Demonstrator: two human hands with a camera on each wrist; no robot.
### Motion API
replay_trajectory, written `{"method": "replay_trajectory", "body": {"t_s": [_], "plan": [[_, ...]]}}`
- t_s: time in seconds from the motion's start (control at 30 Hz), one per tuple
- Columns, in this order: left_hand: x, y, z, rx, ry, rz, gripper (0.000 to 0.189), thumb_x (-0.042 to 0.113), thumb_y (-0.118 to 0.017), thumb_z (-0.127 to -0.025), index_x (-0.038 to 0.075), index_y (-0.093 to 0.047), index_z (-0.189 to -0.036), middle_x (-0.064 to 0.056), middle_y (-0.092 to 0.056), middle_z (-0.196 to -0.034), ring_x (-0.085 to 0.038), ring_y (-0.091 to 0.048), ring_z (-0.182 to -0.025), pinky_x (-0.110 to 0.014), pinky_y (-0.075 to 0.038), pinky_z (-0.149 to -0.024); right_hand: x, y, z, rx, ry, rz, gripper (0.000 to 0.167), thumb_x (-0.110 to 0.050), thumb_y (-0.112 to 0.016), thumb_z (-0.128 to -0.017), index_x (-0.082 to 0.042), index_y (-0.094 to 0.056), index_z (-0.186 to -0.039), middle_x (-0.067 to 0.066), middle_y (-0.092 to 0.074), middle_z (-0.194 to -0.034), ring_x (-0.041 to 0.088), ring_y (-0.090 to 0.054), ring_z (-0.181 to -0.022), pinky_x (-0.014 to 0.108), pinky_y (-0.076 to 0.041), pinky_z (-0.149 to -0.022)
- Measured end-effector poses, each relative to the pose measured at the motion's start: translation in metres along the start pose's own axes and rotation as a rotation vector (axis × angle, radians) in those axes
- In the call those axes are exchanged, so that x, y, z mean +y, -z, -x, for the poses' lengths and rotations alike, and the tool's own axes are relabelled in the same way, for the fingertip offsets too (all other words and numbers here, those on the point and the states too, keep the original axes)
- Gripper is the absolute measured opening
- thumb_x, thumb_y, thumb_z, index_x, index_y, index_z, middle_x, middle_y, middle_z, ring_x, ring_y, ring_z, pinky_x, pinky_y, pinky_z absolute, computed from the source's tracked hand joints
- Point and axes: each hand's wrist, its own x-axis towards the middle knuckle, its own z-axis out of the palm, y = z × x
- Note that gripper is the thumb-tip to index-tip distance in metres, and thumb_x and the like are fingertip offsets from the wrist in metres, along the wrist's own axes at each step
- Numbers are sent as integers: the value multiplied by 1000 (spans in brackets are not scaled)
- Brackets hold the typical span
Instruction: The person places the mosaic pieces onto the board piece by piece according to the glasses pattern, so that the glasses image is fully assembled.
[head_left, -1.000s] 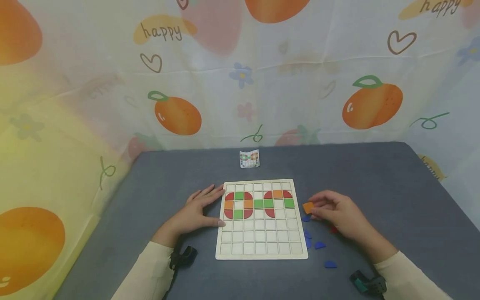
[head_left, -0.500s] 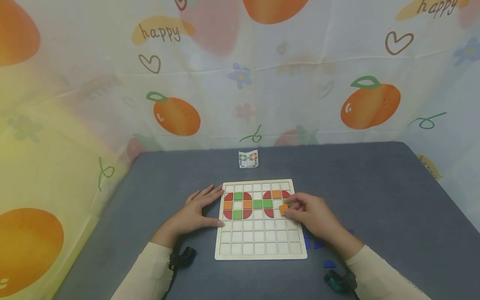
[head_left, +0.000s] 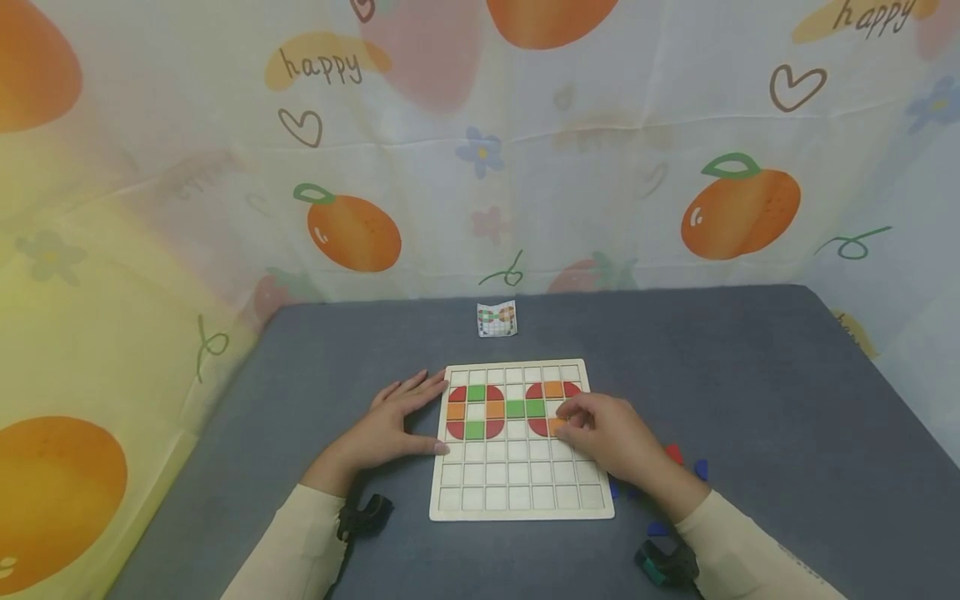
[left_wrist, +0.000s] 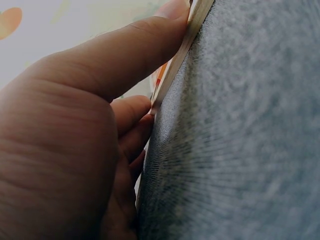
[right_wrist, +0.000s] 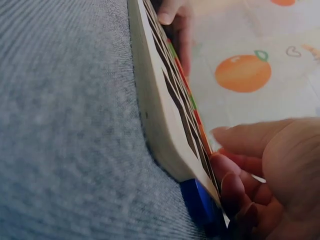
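Note:
A pale wooden grid board lies on the table with red, green and orange tiles set in its upper rows. My right hand reaches over the board's right side, thumb and fingertips at an orange square tile. That tile sits at its cell beside a red quarter-round tile, partly hidden by my fingers. In the right wrist view the thumb and index finger of my right hand come close together at the board's face. My left hand rests along the board's left edge, thumb and fingers spread and touching it.
A small printed pattern card stands behind the board. A red piece and several blue pieces lie right of the board, partly under my right arm. One blue piece lies against the board's edge. A patterned cloth hangs behind the dark table.
My right hand has carried the orange square tile from the table on the right leftward onto the board, down to a cell in the fourth row. The left hand has stayed in place.

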Motion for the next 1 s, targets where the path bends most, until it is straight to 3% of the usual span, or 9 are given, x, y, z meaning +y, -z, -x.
{"method": "replay_trajectory", "body": {"t_s": [0.27, 0.53, 0.8, 1.0], "plan": [[0, 2, 0, 4, 4, -12, 105, 56, -91, -85, 19, -43, -170, 5, -31, -176, -31, -13, -165, -64, -3, -125, 4, 5, 2, 24, 20, -154, 20, -17, -81, -101, -7, -77, -118, -4, -69, -90, 18, -59, -74, 32, -49, -66], [-1, 3, 2, 6, -7, -13, 105, 57, -90, -85, 19, -43, -170, 5, -31, -176, -32, -13, -165, -65, -3, -124, 15, 31, 7, 88, 48, -319, 24, -17, -70, -110, 1, -73, -125, 12, -72, -100, 27, -64, -81, 31, -54, -70], [-1, 2, -1, 10, -19, -22, 104, 57, -90, -86, 19, -43, -170, 5, -31, -176, -32, -14, -165, -65, -3, -124, 49, 65, 18, 139, 22, -256, 34, -26, -65, -113, 2, -72, -130, 12, -74, -115, 23, -70, -103, 27, -56, -87], [-4, -2, 0, 1, -11, -34, 105, 58, -90, -85, 20, -43, -170, 5, -31, -176, -31, -14, -165, -65, -4, -125, 81, 89, 39, -25, -11, -166, 30, -27, -72, -109, -7, -74, -131, 6, -74, -124, 15, -70, -107, 30, -56, -86]]}}
